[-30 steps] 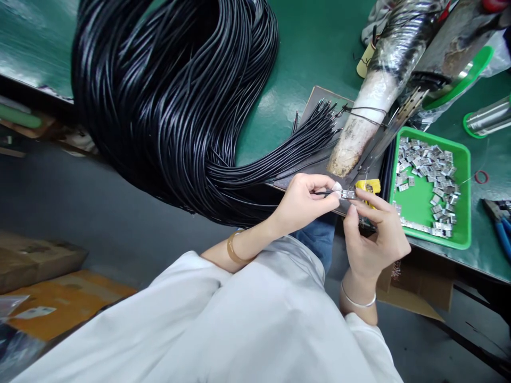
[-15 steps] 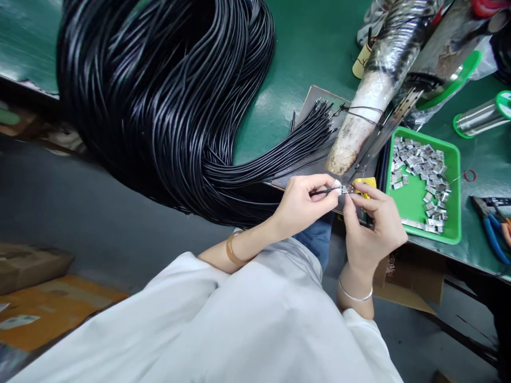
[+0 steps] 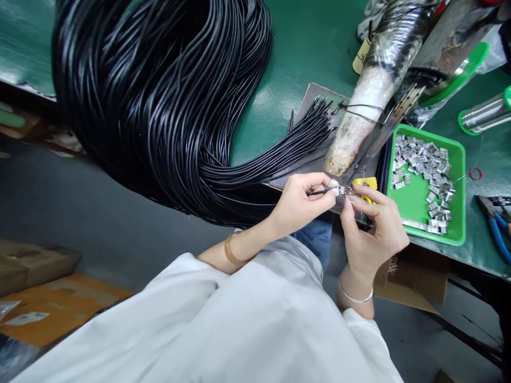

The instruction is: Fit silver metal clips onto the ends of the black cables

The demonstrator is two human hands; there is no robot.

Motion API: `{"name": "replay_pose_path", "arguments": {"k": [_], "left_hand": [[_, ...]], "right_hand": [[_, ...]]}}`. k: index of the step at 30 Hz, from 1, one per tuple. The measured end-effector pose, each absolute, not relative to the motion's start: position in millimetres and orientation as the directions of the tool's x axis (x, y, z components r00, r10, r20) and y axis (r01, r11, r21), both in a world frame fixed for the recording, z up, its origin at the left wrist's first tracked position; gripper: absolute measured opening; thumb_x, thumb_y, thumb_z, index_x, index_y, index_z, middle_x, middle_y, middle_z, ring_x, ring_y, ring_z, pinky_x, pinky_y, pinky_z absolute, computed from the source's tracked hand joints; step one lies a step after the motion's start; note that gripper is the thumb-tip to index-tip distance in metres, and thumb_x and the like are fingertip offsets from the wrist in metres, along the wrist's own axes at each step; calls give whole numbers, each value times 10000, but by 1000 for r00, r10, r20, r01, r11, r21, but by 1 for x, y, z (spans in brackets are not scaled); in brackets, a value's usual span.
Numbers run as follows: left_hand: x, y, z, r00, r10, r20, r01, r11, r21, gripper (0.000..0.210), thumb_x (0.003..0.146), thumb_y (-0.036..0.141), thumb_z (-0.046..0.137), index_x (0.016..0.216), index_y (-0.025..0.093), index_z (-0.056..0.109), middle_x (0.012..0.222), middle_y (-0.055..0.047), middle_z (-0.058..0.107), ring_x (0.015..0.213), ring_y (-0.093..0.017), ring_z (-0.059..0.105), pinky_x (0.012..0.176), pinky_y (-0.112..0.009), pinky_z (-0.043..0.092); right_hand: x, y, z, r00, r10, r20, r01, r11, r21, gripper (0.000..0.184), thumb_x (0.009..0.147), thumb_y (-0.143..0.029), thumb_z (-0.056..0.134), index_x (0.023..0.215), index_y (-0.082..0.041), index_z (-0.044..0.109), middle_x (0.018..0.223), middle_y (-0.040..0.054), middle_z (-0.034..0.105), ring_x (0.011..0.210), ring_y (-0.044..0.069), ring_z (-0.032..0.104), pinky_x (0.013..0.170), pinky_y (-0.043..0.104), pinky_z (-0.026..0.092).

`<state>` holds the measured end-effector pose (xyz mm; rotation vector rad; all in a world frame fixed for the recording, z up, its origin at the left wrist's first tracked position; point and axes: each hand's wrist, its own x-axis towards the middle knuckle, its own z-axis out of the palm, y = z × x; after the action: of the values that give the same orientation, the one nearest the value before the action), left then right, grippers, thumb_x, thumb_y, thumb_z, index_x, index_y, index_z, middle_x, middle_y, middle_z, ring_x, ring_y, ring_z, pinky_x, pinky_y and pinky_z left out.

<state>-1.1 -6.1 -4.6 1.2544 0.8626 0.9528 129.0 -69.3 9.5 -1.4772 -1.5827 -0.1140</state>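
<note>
My left hand point(image 3: 305, 199) is closed in a pinch on the end of a black cable point(image 3: 318, 192). At its fingertips a small silver metal USB plug point(image 3: 342, 190) points to the right. My right hand point(image 3: 375, 221) has thumb and forefinger closed around the plug's far side; fine detail between the fingertips is too small to make out. Just behind the right fingers is a yellow piece point(image 3: 370, 183). Above both hands hangs the scorched lower end of a white wrapped tube point(image 3: 341, 159). A dark board point(image 3: 305, 165) lies under the work.
A large bundle of black cables point(image 3: 171, 106) covers the left of the green table point(image 3: 295, 48), its stripped ends fanned out on the board. To the right, a green tray point(image 3: 459, 213) holds many metal shells point(image 3: 423, 159). Pliers point(image 3: 497, 223) and a solder spool point(image 3: 483, 114) lie beyond it.
The right fingertips have shifted slightly about the plug, and the plug shows more clearly between the hands. The view has turned slightly; the left hand keeps its pinch on the cable.
</note>
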Motion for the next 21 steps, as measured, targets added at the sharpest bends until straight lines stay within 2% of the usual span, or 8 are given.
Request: {"name": "replay_pose_path", "arguments": {"k": [7, 15, 21], "left_hand": [[-1, -7, -3, 373, 928, -13, -118, 61, 991, 147, 827, 250, 640, 751, 126, 619, 576, 55, 392, 512, -44, 279, 463, -203, 206], [-2, -10, -5, 349, 935, 64, -97, -32, 995, 151, 860, 251, 622, 765, 134, 620, 560, 69, 329, 516, -47, 264, 483, -204, 216], [-1, -9, -5, 344, 936, 78, -90, -50, 995, 143, 860, 251, 616, 776, 136, 630, 559, 64, 359, 517, -51, 285, 490, -206, 231]], "right_hand": [[128, -68, 8, 188, 711, 678, 810, 278, -516, 142, 818, -94, 716, 871, -206, 647, 965, 21, 755, 955, 173, 744, 800, 312, 619], [126, -67, 8, 209, 702, 681, 823, 251, -511, 144, 810, -99, 734, 893, -206, 685, 1028, 15, 750, 938, 159, 733, 837, 323, 612], [125, -67, 10, 215, 702, 679, 821, 246, -515, 130, 805, -109, 738, 873, -203, 678, 1009, 25, 756, 940, 169, 736, 801, 320, 613]]}}
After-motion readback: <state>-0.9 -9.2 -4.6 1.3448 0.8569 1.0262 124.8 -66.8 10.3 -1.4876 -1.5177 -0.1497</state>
